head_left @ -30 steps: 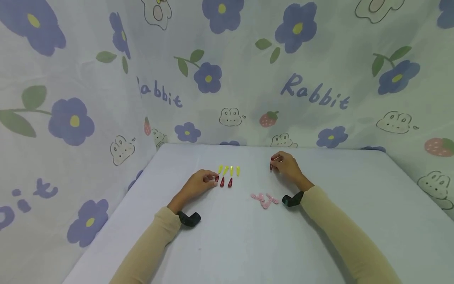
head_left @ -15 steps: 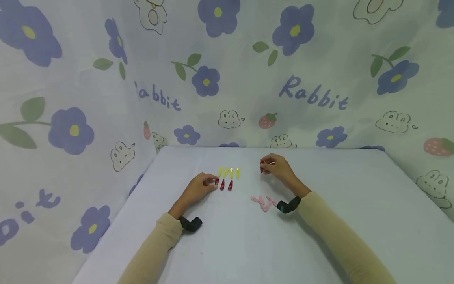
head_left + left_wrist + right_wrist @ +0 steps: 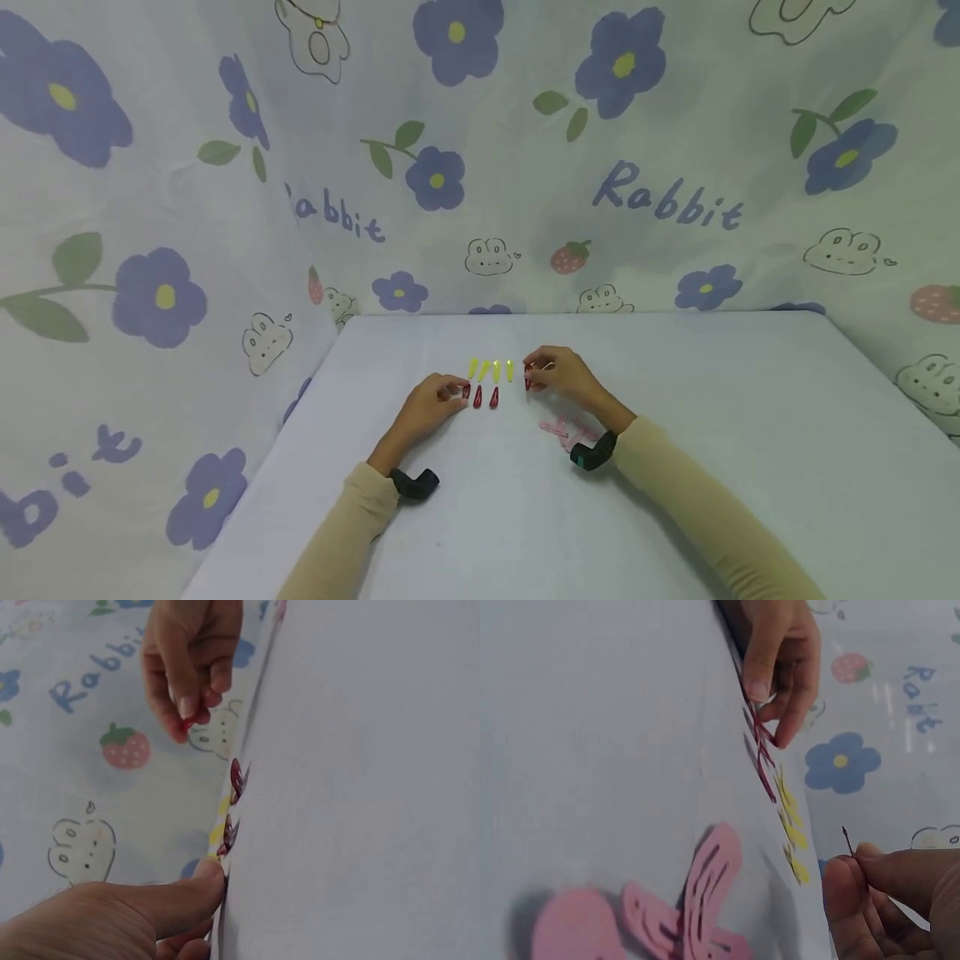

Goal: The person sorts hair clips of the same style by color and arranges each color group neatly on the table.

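Note:
My left hand rests on the table, pinching the leftmost red hair clip end to end between thumb and fingers. Two more red snap clips, one at the row's right end, lie just beside it; the left wrist view shows one red clip beyond my thumb. Between thumb and fingertips, my right hand holds another red hair clip raised over the table, right of the rows. In the right wrist view that clip appears edge-on, its lower part hidden by the fingers.
Several yellow hair clips form a row behind the red ones. Pink hair clips lie in a loose heap under my right wrist, partly covered by the black wrist camera. A patterned cloth wall rises behind the white table.
My right hand has moved left and nearer with its red hair clip, toward the right end of the rows. The left hand stays at the leftmost red clip. The head view has shifted slightly.

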Motion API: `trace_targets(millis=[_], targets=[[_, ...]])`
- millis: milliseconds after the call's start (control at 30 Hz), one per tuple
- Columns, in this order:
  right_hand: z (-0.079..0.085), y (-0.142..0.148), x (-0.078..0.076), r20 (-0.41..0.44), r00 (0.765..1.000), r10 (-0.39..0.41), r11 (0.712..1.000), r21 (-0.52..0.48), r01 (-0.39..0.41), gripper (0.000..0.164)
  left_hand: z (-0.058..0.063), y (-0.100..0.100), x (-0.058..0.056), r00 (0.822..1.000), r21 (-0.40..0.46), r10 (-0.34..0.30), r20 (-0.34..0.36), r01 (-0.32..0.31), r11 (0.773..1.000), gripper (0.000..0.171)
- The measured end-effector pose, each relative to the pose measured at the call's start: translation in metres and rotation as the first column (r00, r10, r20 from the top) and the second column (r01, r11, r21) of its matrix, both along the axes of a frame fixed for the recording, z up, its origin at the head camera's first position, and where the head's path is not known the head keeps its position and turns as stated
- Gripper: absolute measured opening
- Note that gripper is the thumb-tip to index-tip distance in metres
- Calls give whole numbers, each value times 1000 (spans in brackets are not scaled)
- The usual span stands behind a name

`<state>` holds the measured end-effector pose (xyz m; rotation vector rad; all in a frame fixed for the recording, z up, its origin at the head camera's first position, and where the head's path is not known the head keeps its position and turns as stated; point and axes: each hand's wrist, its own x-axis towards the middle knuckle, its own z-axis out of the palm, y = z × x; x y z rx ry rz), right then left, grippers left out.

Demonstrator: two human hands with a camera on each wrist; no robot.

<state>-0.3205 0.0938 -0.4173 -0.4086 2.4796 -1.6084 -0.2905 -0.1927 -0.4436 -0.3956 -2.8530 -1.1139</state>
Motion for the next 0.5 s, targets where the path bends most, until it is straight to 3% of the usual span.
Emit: trace_targets(millis=[300, 500], targets=[[5, -21, 4, -22, 999, 24, 995, 96, -22, 18, -2, 2, -4, 1000, -24, -4, -28, 4, 1000, 32], [-4, -32, 10, -48, 999, 0, 989, 146, 7, 9, -4, 0, -3, 999, -31, -11, -42, 9, 999, 33]])
